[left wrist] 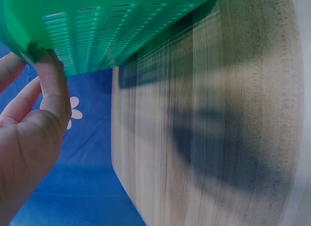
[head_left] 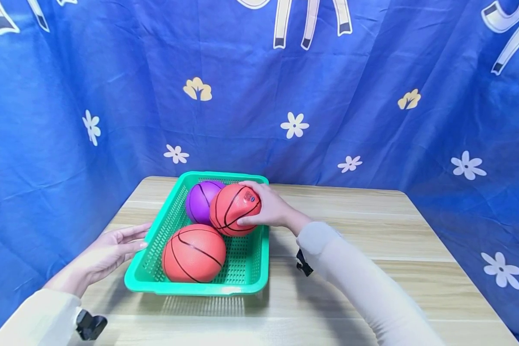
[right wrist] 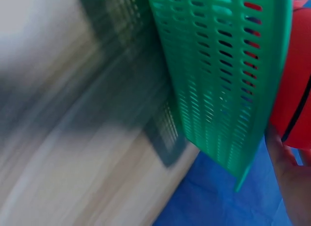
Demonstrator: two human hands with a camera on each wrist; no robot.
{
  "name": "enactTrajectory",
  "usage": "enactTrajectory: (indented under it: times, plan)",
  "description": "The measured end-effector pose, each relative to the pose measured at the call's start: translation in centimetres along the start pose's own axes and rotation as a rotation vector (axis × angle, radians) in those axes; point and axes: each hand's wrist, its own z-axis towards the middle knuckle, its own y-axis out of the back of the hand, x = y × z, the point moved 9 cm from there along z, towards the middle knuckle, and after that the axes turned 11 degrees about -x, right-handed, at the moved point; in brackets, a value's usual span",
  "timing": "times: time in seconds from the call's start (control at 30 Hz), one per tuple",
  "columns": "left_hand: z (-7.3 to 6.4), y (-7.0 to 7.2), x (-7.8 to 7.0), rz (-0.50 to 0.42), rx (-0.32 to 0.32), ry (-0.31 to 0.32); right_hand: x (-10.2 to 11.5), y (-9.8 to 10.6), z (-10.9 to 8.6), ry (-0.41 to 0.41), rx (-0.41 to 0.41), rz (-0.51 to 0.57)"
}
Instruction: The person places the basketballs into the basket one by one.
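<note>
A green perforated plastic basket (head_left: 199,289) stands on the wooden table with its long side running away from me. My left hand (head_left: 112,250) holds the basket's left rim, thumb and fingers at its edge; the left wrist view shows the fingertips (left wrist: 47,65) right at the rim. Near the basket's right side, my right hand (head_left: 270,206) grips an orange-red toy basketball (head_left: 231,209) that looks dented near its printed mark. This ball overlaps a purple ball (head_left: 200,204) in the far left part of the basket. Another orange-red basketball (head_left: 193,253) lies in the near part.
The light wooden table (head_left: 354,269) extends to the right of the basket. Behind and beside it hangs a blue curtain (head_left: 242,134) with white flowers and animal figures. White sleeves cover both arms, and a black strap clip (head_left: 90,325) shows at the left wrist.
</note>
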Motion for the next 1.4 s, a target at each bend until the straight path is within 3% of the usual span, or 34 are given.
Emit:
enactTrajectory:
  times: [0.2, 0.4, 0.67, 0.97, 1.2, 1.4]
  plan:
    - [0.0, 0.0, -0.1, -0.004, 0.002, -0.002, -0.4, -0.6, -0.8, -0.004, -0.050, 0.050]
    - [0.0, -0.1, 0.0, 0.004, 0.008, -0.001, -0.7, -0.9, -1.5, 0.021, -0.097, 0.032]
    - [0.0, -0.2, 0.0, 0.022, 0.006, 0.002, -1.5, -1.4, -2.6, 0.011, -0.067, -0.072]
    - [0.1, -0.2, -0.1, 0.077, 0.002, 0.020, -1.6, -1.1, -2.9, 0.025, -0.059, -0.098]
    - [0.3, 0.0, -0.6, 0.176, -0.004, 0.026, -1.6, 0.0, -2.9, 0.008, -0.056, -0.021]
    - [0.8, 0.2, -2.7, 0.322, -0.045, -0.003, -1.7, 1.1, -2.5, 0.018, -0.060, -0.034]
